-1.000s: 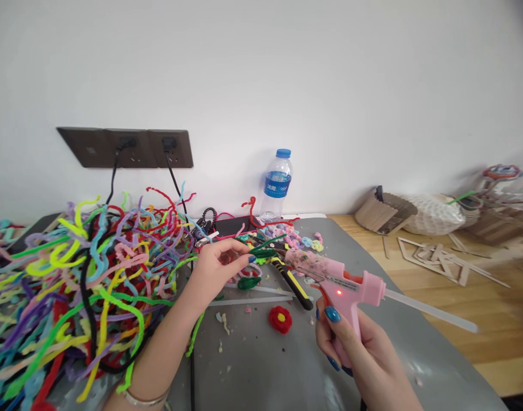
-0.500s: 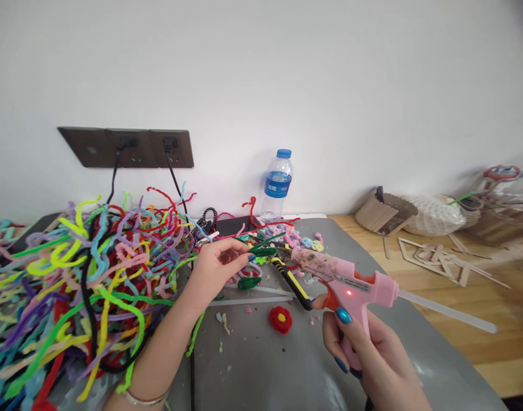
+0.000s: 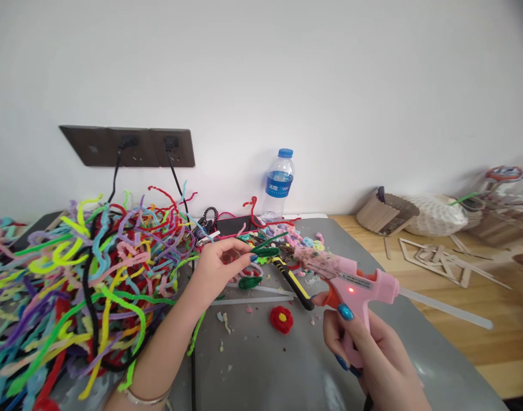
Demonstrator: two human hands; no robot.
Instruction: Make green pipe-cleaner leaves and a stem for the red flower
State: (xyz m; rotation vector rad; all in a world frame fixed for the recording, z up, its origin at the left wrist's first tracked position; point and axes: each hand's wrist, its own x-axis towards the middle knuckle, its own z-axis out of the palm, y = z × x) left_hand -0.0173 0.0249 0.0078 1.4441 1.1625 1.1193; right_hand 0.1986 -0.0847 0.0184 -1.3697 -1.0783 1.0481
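Observation:
Between thumb and fingers, my left hand (image 3: 221,265) pinches a dark green pipe cleaner (image 3: 267,251) bent into a loop. My right hand (image 3: 368,354) is wrapped round the handle of a pink hot glue gun (image 3: 351,279), its small red light lit. A clear glue stick (image 3: 445,308) juts from its back end, and its nozzle points left, close to the green loop. Whether the nozzle touches the loop I cannot tell. Below them a red pipe-cleaner flower (image 3: 281,319) with a yellow centre lies on the grey mat (image 3: 252,371). Another green loop (image 3: 250,282) rests behind it.
A tangled heap of coloured pipe cleaners (image 3: 85,285) covers the left side. Yellow-and-black-handled pliers (image 3: 294,285) lie beside the glue gun. Behind stand a water bottle (image 3: 279,185) and a phone (image 3: 233,226). Wooden sticks (image 3: 436,260) lie at right; power cords run down from wall sockets (image 3: 128,147).
The glue gun has barely shifted, a little to the right. My left hand keeps its pinch on the green pipe cleaner; the view has moved very slightly.

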